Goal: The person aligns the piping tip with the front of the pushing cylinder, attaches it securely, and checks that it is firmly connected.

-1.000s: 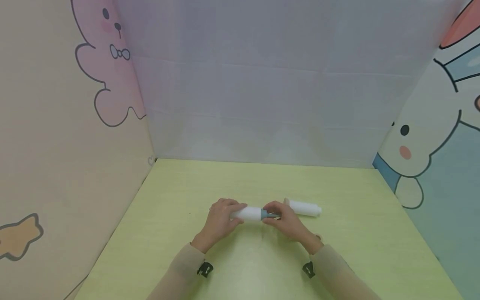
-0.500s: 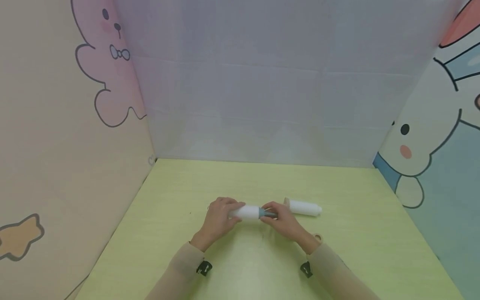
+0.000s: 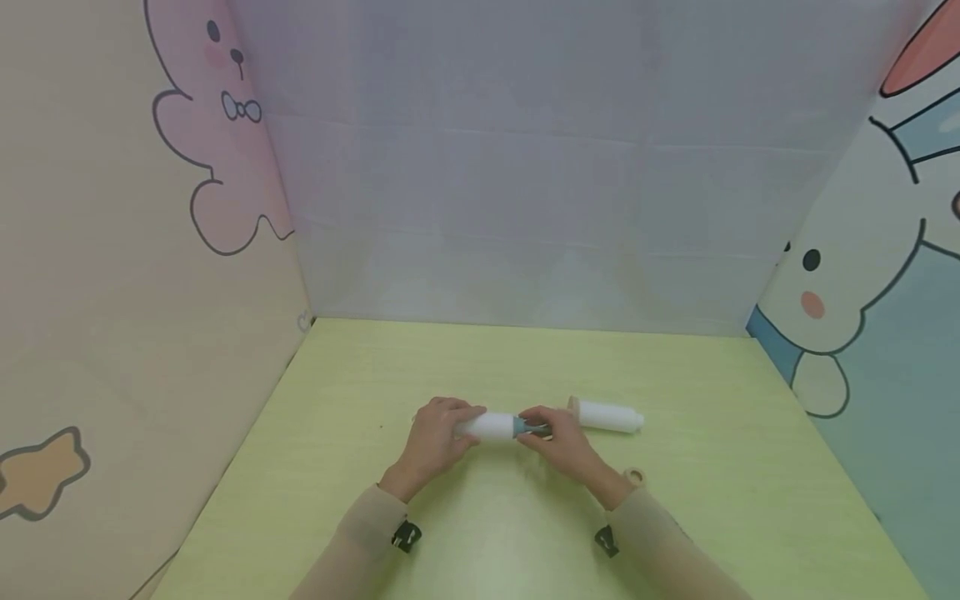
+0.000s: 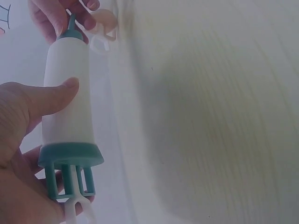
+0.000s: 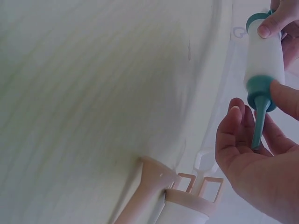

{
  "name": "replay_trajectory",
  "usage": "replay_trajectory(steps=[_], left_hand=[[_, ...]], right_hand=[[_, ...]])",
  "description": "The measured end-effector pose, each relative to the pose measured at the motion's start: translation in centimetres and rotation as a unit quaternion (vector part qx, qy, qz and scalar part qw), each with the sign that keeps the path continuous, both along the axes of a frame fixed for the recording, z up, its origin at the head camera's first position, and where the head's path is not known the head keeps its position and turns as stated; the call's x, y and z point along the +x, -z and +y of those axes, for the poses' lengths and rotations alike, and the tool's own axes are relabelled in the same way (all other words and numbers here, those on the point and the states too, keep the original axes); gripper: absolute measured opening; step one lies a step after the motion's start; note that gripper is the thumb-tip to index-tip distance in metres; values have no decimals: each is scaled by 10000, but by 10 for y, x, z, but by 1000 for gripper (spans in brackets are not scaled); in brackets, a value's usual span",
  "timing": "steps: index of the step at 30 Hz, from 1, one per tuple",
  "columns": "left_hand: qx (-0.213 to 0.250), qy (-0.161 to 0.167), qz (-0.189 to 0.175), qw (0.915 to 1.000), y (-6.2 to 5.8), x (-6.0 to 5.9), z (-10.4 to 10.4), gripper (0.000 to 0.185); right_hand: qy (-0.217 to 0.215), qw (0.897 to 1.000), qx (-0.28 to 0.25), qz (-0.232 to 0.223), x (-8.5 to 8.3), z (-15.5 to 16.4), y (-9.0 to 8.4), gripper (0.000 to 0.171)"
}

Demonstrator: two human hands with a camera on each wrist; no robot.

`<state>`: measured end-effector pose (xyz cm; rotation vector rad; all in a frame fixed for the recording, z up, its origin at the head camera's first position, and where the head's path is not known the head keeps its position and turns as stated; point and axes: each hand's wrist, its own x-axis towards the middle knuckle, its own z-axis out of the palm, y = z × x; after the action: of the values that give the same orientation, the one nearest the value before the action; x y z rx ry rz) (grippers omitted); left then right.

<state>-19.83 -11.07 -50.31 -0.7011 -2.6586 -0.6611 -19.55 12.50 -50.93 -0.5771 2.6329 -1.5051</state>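
Note:
Both hands hold a white tube (image 3: 495, 427) with teal ends level, just above the green table (image 3: 465, 367). My left hand (image 3: 459, 423) grips the white barrel (image 4: 67, 102), thumb on its side, near the teal slotted base (image 4: 70, 163). My right hand (image 3: 534, 430) pinches the thin teal nozzle (image 5: 258, 123) at the other end. In the right wrist view the fingers (image 5: 236, 135) curl around that nozzle.
A second white tube (image 3: 607, 416) with a beige slotted cap (image 5: 189, 198) lies on the table just beyond my right hand. A small beige ring (image 3: 635, 477) sits by my right wrist. Cartoon-printed walls (image 3: 112, 292) close in the left, back and right.
Both hands and the tube have drifted slightly left. The right wrist has moved off the small beige ring, which now shows more fully.

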Motion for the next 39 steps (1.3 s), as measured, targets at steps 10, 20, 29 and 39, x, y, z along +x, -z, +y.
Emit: replay_trajectory(steps=[10,20,29,39], left_hand=[[20,-1,88,10000,8,-4,-6,42],[0,-123,19,9999,17,-6,-13,43],[-46,-98,-131,9999,27,-10,-18,42],[-49,-147,-144,9998,32,-13,-19,43]], right_hand=[[300,9992,-81,-261,2,-12,4,29],[377,9992,-31,-83,-4,-20,16,31],[394,9989,151,-183,-4,-25,21,30],[470,9984,198,-226,-6,-30,23,30]])
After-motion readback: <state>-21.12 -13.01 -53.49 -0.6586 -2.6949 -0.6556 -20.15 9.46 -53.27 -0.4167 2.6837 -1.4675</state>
